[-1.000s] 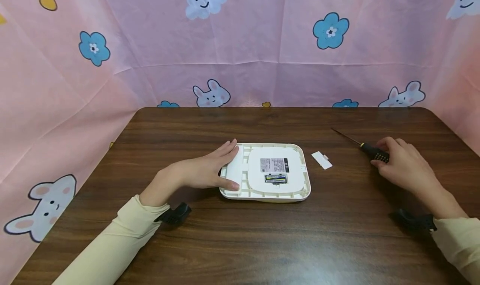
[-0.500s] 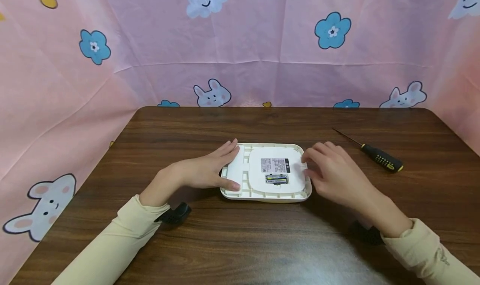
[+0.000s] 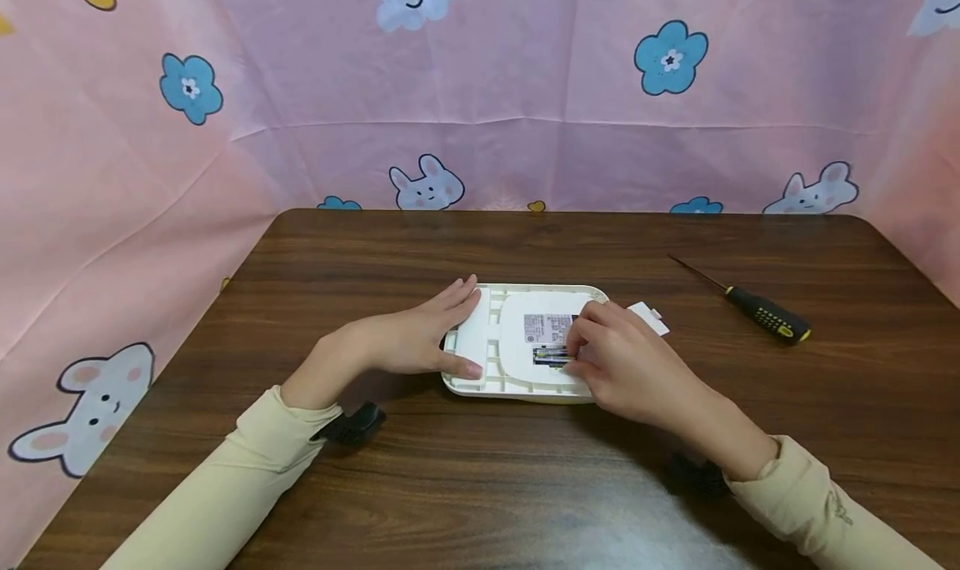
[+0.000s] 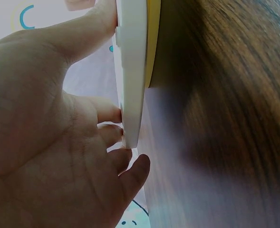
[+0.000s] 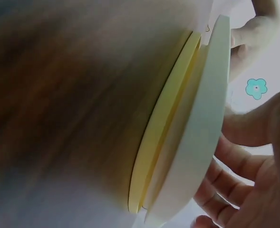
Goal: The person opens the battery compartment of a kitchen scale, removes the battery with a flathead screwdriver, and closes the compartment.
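A white device (image 3: 517, 303) like a kitchen scale lies underside up, its yellow part (image 5: 151, 128) facing the table. In its square compartment sit batteries (image 3: 551, 355), their right ends hidden by fingers. My left hand (image 3: 408, 337) rests on the device's left end, thumb near the front edge and fingers straight toward the back edge. My right hand (image 3: 637, 366) is over the right side, bent fingertips and thumb right at the compartment's right end; I cannot tell whether they pinch a battery. A small white battery cover (image 3: 649, 317) lies just beyond that hand.
A screwdriver (image 3: 768, 313) with a black and yellow handle lies at the right, its tip pointing to the back left. The brown wooden table (image 3: 420, 487) ends at a pink patterned cloth (image 3: 510, 53) behind it.
My right hand has let go of the screwdriver and moved left, over the device's right side to the battery compartment. The left hand has stayed in place.
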Demonstrator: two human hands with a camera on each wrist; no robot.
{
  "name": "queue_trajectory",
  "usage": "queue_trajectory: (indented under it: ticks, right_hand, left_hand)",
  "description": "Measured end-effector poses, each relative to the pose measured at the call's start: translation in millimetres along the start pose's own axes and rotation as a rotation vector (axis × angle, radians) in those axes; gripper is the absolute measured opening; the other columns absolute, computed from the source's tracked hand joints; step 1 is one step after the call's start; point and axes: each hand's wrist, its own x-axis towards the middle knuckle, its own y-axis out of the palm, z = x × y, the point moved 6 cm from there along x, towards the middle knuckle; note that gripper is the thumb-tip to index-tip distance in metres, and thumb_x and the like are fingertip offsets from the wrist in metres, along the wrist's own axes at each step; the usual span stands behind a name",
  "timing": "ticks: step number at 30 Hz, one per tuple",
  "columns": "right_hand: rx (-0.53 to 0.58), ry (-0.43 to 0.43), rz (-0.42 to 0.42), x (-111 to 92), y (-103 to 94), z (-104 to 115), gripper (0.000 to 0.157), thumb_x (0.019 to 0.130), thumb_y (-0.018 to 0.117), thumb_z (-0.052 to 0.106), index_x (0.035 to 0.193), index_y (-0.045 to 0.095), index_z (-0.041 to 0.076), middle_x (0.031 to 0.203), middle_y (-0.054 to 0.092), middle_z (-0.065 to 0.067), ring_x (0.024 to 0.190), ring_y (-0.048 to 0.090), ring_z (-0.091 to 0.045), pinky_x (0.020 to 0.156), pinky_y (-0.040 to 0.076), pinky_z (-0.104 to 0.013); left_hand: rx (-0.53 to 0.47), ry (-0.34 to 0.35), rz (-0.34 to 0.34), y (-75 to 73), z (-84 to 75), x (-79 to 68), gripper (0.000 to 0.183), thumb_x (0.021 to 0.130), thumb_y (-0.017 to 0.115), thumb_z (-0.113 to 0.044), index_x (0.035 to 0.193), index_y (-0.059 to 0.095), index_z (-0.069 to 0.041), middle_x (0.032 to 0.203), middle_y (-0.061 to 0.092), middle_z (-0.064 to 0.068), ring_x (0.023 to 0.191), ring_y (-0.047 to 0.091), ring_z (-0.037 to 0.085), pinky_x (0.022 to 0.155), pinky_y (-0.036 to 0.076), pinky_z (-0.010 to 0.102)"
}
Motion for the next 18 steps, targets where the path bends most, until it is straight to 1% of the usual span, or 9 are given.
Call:
queue_trajectory:
  ticks: [4,7,10,12,14,18]
  right_hand:
    - [-0.005,0.014,0.016,1.0,1.9,2.9,0.019,0.085,0.085,0.012,0.082,0.069,0.021,0.091,0.062,0.005,0.087,0.055,-0.016,0.085,0.048,-0.039]
    - [-0.036,0.004,-0.003,1.3,-1.7,2.6,0.020,0.083,0.086,0.011,0.081,0.068,0.020,0.089,0.061,0.004,0.085,0.053,-0.015,0.081,0.047,-0.038]
    - [-0.056,0.017,-0.020,2.3,-9.2,-4.6,0.019,0.084,0.085,0.009,0.082,0.069,0.019,0.088,0.062,0.002,0.083,0.053,-0.016,0.076,0.046,-0.037]
    - [-0.060,0.044,-0.038,2.4,-16.8,-15.3,0.016,0.086,0.084,0.008,0.083,0.071,0.017,0.089,0.064,0.001,0.082,0.054,-0.017,0.075,0.046,-0.038]
    - [-0.074,0.082,-0.065,1.8,-26.0,-30.8,0.012,0.087,0.082,0.008,0.084,0.072,0.014,0.090,0.067,-0.002,0.082,0.056,-0.020,0.074,0.047,-0.040]
    - [-0.138,0.176,-0.107,-4.7,-41.6,-73.9,0.006,0.088,0.080,0.009,0.085,0.075,0.010,0.087,0.066,-0.006,0.079,0.058,-0.025,0.070,0.047,-0.043]
  left_hand:
    - [-0.006,0.002,-0.002,-0.1,1.1,-0.2,0.114,0.096,0.073,-0.054,0.170,0.001,-0.006,0.179,-0.015,0.009,0.166,-0.016,0.030,0.134,0.004,0.055]
    - [-0.007,0.003,-0.003,-0.2,1.5,-0.2,0.113,0.096,0.073,-0.054,0.170,0.001,-0.006,0.179,-0.014,0.009,0.166,-0.016,0.029,0.134,0.004,0.055]
    - [-0.005,-0.001,-0.005,-0.4,1.5,-0.6,0.114,0.096,0.073,-0.055,0.170,0.001,-0.006,0.179,-0.014,0.009,0.166,-0.016,0.029,0.134,0.005,0.055]
    - [-0.006,-0.003,-0.004,-0.6,0.9,-0.9,0.114,0.096,0.073,-0.055,0.170,0.001,-0.007,0.179,-0.014,0.008,0.166,-0.016,0.029,0.134,0.005,0.055]
    - [-0.005,-0.004,-0.003,-0.5,0.5,-0.7,0.114,0.096,0.073,-0.055,0.170,0.001,-0.007,0.179,-0.014,0.008,0.166,-0.016,0.029,0.134,0.005,0.056]
    - [0.003,-0.003,0.002,-0.1,0.0,0.1,0.113,0.097,0.071,-0.055,0.170,0.000,-0.007,0.179,-0.015,0.008,0.166,-0.016,0.028,0.134,0.006,0.056]
